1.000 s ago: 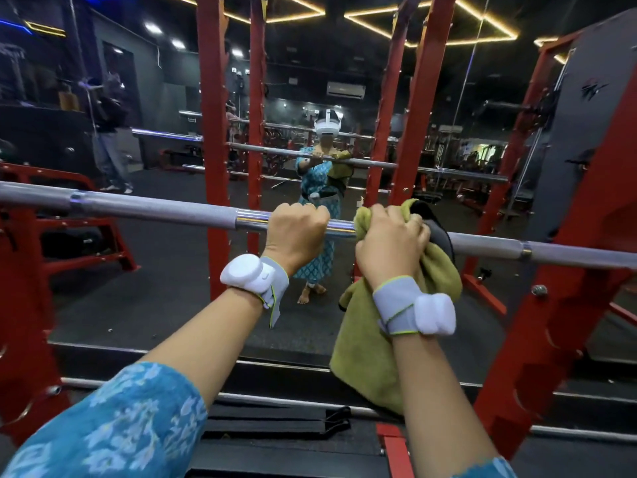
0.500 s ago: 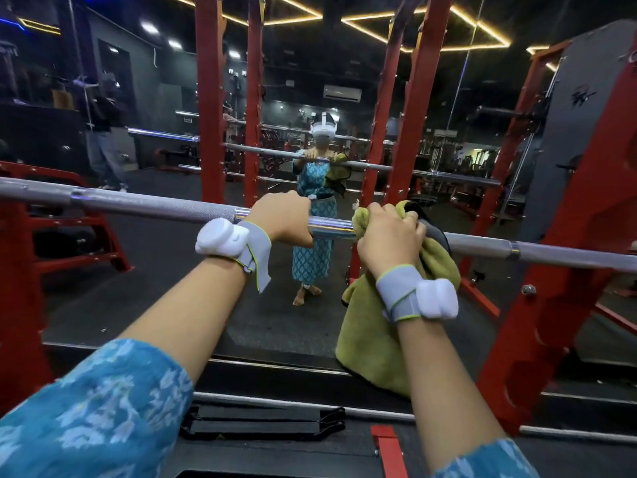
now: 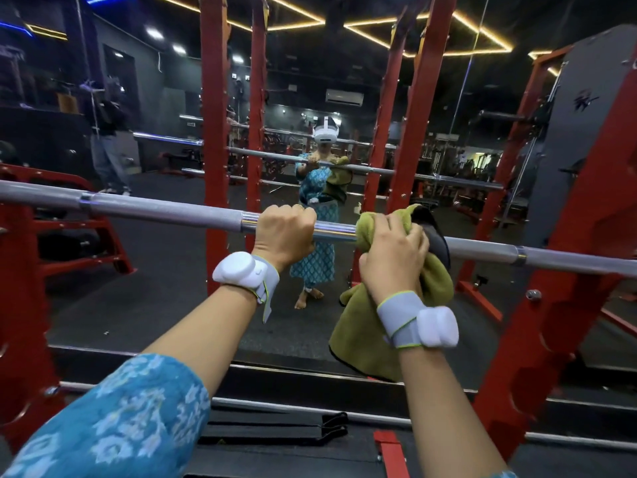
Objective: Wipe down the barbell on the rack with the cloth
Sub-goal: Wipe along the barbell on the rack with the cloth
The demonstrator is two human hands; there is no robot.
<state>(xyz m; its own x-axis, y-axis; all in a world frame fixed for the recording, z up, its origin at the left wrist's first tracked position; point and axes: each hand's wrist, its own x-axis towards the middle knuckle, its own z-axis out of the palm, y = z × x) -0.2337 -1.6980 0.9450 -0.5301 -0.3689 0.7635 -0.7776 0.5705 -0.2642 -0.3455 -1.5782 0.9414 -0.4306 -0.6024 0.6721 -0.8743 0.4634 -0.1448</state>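
Your left hand (image 3: pixel 286 232) curls round the silver steel barbell (image 3: pixel 165 208) resting across the red steel rack (image 3: pixel 565 270). Your right hand (image 3: pixel 393 250) clamps the olive-green cloth (image 3: pixel 372 339) around the bar just beside it. Mid-wipe, likely: next, slide the cloth toward the rack's right edge.

No readable text, brand or number anywhere in view. On the dark panel (image 3: pixel 568 139) above the right end of the barbell (image 3: pixel 165 210), a white scrawled mark (image 3: pixel 584 98), logo-like, not legible as letters. On the far wall above the barbell's left half, a small pale sign (image 3: pixel 192 124), too small and blurred to read.
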